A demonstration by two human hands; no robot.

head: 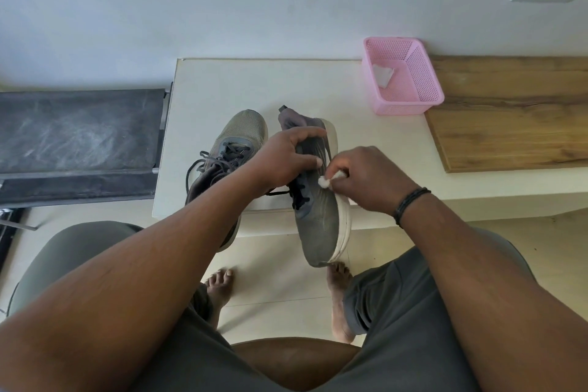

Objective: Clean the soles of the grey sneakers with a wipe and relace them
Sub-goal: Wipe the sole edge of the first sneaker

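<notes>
Head view: left hand [286,157] grips grey sneaker [318,200], white-soled; right hand [369,181] pinches wipe [327,180].

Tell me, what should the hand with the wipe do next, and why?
Probably slide the wipe along the white sole edge toward the toe. The right hand pinches it against the held sneaker, which the left hand steadies, and that edge looks smudged.
</notes>
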